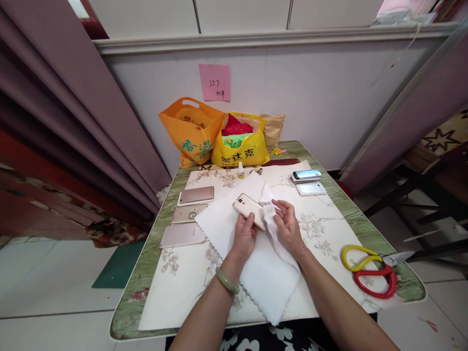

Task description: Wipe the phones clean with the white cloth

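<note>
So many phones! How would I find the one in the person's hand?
Start at the green table and find the white cloth in the middle. Above it, the left hand holds a pale gold phone, back up. It is the only phone lifted off the table; the other phones lie flat along the left and right sides.

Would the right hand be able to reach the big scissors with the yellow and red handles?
Probably yes. The yellow-and-red-handled metal scissors lie out to the side of the right hand, with only flowered table cover between them, though that hand is pinching the white cloth.
</note>
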`<state>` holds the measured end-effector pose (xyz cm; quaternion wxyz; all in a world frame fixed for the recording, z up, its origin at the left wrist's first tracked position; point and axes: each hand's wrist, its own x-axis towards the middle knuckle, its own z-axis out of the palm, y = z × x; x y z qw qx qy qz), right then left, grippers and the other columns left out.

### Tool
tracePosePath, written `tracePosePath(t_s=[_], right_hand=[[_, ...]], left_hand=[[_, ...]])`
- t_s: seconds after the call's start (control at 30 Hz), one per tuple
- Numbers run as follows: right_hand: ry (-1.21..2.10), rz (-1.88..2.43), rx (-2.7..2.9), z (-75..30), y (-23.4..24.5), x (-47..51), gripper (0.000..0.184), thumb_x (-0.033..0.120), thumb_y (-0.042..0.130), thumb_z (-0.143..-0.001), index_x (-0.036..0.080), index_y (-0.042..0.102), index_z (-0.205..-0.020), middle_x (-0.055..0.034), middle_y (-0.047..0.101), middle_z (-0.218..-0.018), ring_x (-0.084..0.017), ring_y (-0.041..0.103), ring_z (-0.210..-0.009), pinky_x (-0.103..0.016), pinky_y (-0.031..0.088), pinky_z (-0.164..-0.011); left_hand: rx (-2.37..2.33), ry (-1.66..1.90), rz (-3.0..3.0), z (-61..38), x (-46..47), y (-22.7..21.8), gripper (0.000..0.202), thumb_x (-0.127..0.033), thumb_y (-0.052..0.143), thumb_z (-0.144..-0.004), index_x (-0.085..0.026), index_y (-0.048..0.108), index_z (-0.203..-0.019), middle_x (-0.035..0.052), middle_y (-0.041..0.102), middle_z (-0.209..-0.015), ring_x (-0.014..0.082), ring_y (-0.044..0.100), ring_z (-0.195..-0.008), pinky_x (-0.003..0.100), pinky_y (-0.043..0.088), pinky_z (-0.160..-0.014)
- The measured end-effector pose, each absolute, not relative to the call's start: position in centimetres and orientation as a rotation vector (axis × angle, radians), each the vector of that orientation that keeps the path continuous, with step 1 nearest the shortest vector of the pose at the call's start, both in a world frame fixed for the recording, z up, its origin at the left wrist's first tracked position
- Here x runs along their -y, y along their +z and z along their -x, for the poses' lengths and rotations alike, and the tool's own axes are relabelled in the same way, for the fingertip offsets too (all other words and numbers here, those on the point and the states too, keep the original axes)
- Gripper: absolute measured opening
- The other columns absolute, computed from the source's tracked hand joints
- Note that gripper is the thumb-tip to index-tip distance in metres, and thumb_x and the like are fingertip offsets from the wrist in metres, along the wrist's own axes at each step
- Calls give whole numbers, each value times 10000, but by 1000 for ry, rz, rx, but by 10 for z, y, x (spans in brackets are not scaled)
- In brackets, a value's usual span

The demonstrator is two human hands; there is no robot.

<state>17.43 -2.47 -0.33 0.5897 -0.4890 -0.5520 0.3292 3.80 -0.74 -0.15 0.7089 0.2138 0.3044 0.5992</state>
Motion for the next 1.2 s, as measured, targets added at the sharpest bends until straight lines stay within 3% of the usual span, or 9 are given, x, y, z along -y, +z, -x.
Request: tracePosePath(t_s=[0.07,0.23,0.33,0.5,0.63,0.8,1.0,1.07,1.2], right_hand=[[740,1164,1292,-176,-1,26,383,470,430,-947,208,540,-1205,-129,553,-1353,-247,549,-1210,-428,426,-1030],[632,1227,1417,-175,4,27,345,435,439,-943,214,682,-838,-93,617,-1259,-246,592,-1140,-411,430,-1023],[561,1244,1441,-173,1,25,265,435,620,-839,219,660,-988,-100,620,-1242,-250,586,-1139,-407,456,-997],[501,1401,1557,-173,-6,23,597,504,723,-727,237,584,-1243,-86,654,-1185,-263,611,-1066,-421,485,-943],[485,1460,1609,-173,-7,21,491,517,666,-780,244,645,-1189,-68,694,-1104,-269,632,-997,-397,484,-897],[564,1510,1493,-176,-2,24,350,464,466,-926,222,718,-921,3,686,-750,-174,617,-690,-264,465,-668],[588,1467,1541,-176,2,25,390,500,687,-762,234,677,-1046,-7,695,-934,-188,611,-814,-259,454,-741],[582,1506,1509,-176,1,26,295,505,598,-835,223,676,-867,25,624,-716,-144,539,-653,-233,412,-627],[549,1559,1405,-176,-1,27,433,534,491,-894,201,520,-618,57,360,-531,-103,333,-533,-221,299,-522]], left_hand=[[-685,1340,-462,-38,7,-1,461,-289,745,-763,-231,575,-1187,69,652,-1217,193,616,-1085,319,470,-947],[-678,1322,-472,-38,8,1,475,-308,738,-769,-219,572,-1205,81,652,-1224,208,619,-1093,336,463,-966],[-666,1314,-488,-37,10,3,476,-318,718,-791,-214,562,-1227,89,645,-1235,212,618,-1093,351,458,-975],[-656,1279,-479,-33,11,5,486,-329,717,-790,-231,563,-1241,80,662,-1199,208,638,-1046,360,460,-968],[-674,1280,-480,-33,10,3,437,-305,732,-774,-209,601,-1180,71,680,-1144,188,646,-999,341,469,-945],[-697,1253,-488,-35,9,1,369,-283,727,-779,-197,622,-1122,66,690,-1112,174,637,-1015,328,462,-964],[-679,1252,-491,-34,11,2,385,-297,724,-783,-207,615,-1141,61,689,-1108,176,633,-1018,338,461,-969],[-691,1245,-501,-34,11,2,384,-303,739,-766,-201,626,-1118,61,698,-1077,183,632,-1028,347,449,-987],[-700,1225,-500,-35,11,1,416,-307,747,-753,-197,623,-1134,69,694,-1111,200,624,-1056,360,433,-1005]])
